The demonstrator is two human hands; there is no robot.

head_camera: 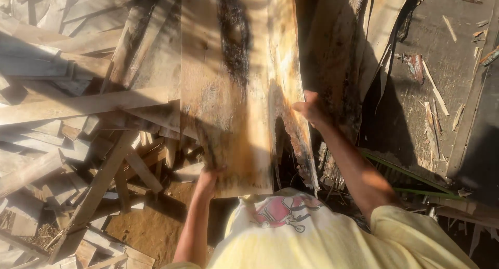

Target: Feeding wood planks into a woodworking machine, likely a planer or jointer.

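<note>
A wide rough wooden plank [228,92] with a black charred streak runs up the middle of the head view. My left hand [207,179] grips its near bottom edge from below. My right hand [310,109] holds the plank's splintered right edge, higher up, beside a dark bark-covered slab [335,56]. Both arms reach up from my yellow shirt at the bottom of the frame.
A heap of loose grey boards and offcuts [67,118] fills the left side. Bare brown earth [150,227] shows below the heap. On the right lies a dark flat surface [442,66] strewn with wood splinters, with green stalks [410,178] at its near edge.
</note>
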